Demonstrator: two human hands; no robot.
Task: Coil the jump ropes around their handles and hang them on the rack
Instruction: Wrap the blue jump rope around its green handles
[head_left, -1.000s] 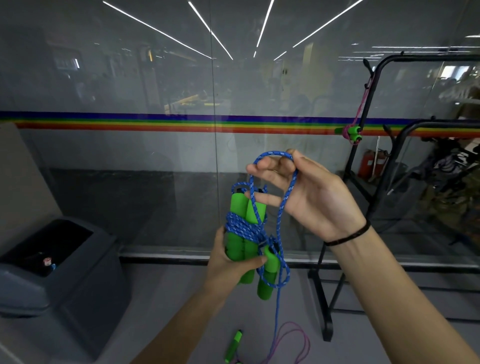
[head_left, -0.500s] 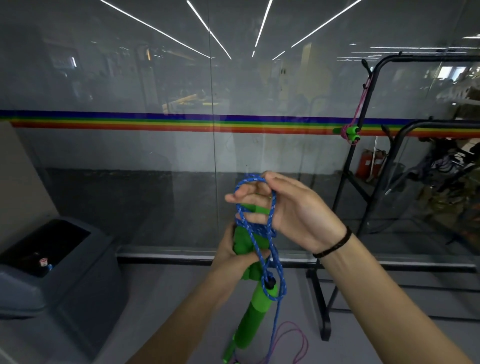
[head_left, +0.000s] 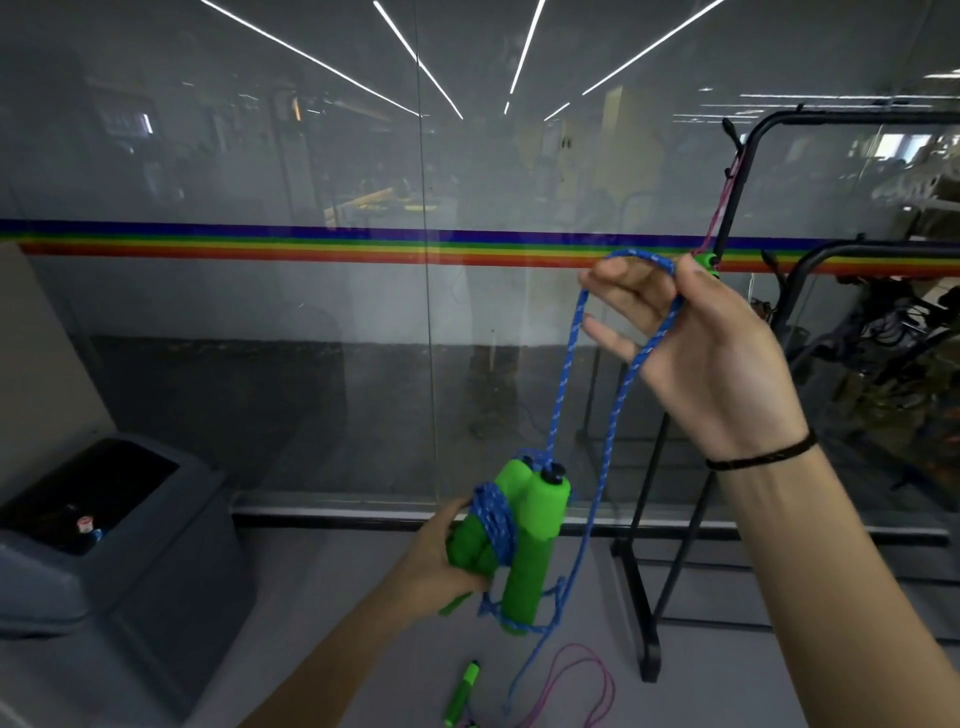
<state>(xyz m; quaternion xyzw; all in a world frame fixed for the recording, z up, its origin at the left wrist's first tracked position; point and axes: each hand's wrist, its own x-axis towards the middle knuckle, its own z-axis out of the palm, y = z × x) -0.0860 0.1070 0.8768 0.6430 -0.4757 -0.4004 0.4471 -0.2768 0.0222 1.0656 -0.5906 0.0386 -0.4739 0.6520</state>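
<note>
My left hand (head_left: 439, 558) grips a bundle of green handles (head_left: 511, 535) with blue rope (head_left: 493, 525) coiled around them. From the bundle a long blue rope loop (head_left: 563, 374) runs up to my right hand (head_left: 691, 353), which is raised at the upper right and holds the loop between thumb and curled fingers. A loose strand hangs from the bundle toward the floor. The black rack (head_left: 748, 171) stands at the right, with a pink rope (head_left: 719, 208) and its green handles hanging on it. Another green handle (head_left: 462, 691) with pink rope (head_left: 582, 680) lies on the floor.
A dark grey bin (head_left: 119, 561) stands at the lower left. A glass wall with a rainbow stripe (head_left: 311, 244) runs across in front of me. The rack's black foot (head_left: 641, 613) rests on the floor near the loose ropes.
My right hand has lifted up and to the right, pulling the blue loop out long. My left hand with the handle bundle has dropped lower.
</note>
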